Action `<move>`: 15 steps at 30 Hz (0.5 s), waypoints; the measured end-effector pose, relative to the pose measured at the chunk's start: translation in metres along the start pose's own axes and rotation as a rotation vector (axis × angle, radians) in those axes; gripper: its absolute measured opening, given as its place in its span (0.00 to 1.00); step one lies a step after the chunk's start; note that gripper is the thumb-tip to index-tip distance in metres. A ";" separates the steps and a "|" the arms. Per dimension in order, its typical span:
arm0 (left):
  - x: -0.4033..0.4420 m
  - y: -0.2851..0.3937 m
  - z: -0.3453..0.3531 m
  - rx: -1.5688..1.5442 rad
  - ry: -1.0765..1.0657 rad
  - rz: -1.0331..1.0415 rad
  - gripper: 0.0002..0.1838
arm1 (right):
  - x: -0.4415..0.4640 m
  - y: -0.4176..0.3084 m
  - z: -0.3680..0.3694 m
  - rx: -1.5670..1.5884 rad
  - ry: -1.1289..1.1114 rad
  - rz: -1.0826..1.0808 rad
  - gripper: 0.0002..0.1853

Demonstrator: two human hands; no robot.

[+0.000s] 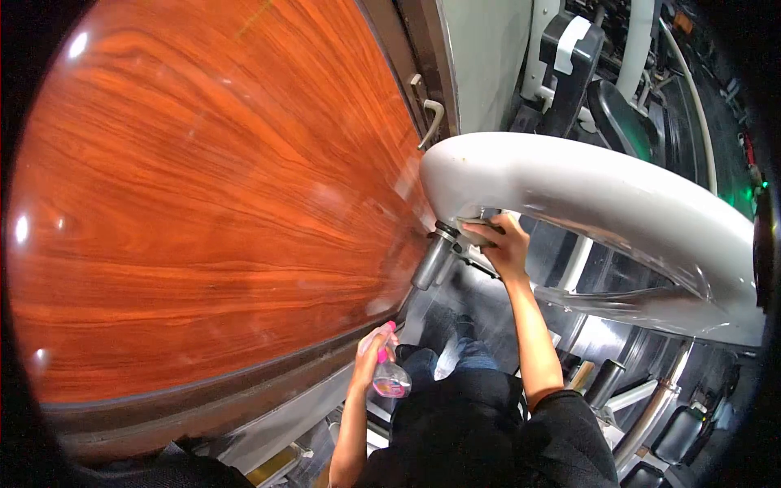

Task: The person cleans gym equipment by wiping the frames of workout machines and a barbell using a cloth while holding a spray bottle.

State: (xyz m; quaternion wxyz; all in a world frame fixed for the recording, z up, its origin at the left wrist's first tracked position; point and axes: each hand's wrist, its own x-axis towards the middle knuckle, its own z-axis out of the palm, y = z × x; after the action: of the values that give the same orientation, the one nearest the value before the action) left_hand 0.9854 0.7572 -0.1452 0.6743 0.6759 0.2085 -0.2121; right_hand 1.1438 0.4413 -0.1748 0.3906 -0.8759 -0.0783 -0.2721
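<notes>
My left hand is closed around a clear spray bottle with a pink nozzle, low in front of my body. Up and to the right, my right hand holds a greyish cloth against the underside of a thick white curved frame. Just left of the cloth, a short metal cylinder with a black collar juts from the frame's end. The fingers of my right hand partly hide the cloth.
A glossy wood-grain panel fills the left side. Beside its edge is a metal handle. Black padded gym equipment stands at the upper right. Metal bars and a dark pad lie at the lower right.
</notes>
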 end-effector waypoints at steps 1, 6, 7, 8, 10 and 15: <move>0.001 -0.001 0.000 -0.021 -0.011 -0.014 0.25 | 0.008 -0.006 -0.005 -0.065 0.065 -0.038 0.26; 0.015 0.003 0.011 0.003 -0.019 0.016 0.25 | 0.011 0.004 -0.001 0.105 -0.021 -0.010 0.24; 0.017 0.005 0.014 -0.011 -0.005 0.014 0.24 | 0.002 0.012 0.004 0.103 -0.116 0.074 0.24; 0.020 0.007 0.016 -0.018 -0.004 0.013 0.24 | -0.005 0.019 0.011 0.101 -0.210 0.159 0.24; 0.026 0.013 0.019 0.022 -0.054 0.030 0.23 | -0.023 0.037 0.036 0.016 -0.182 0.159 0.12; 0.040 0.013 0.021 -0.010 -0.045 0.013 0.22 | -0.033 0.021 0.044 0.091 -0.127 0.314 0.14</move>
State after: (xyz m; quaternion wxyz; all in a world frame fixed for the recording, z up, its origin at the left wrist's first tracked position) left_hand 1.0254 0.7361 -0.1569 0.6835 0.6691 0.1898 -0.2218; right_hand 1.1420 0.4616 -0.2303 0.4619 -0.8741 0.0228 -0.1482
